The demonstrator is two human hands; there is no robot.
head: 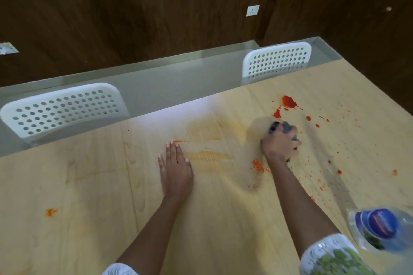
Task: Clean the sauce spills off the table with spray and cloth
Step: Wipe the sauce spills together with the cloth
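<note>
My right hand (279, 144) grips a bunched grey-blue cloth (282, 128) and presses it on the light wooden table (89, 185), just below a thick red sauce blot (288, 101). Red drops (257, 165) and specks are scattered to the right of and below that hand. Flat on the table lies my left hand (175, 163), fingers straight, beside smeared orange streaks (207, 154). A small orange spot (51, 211) sits at the near left. A clear plastic bottle with a blue label (380, 227) stands at the near right, blurred.
Two white perforated chair backs, one at the far left (64, 107) and one at the far right (277, 60), stand along the table's far edge. Behind them runs a grey floor strip and a dark wood-panelled wall with a socket (253, 10).
</note>
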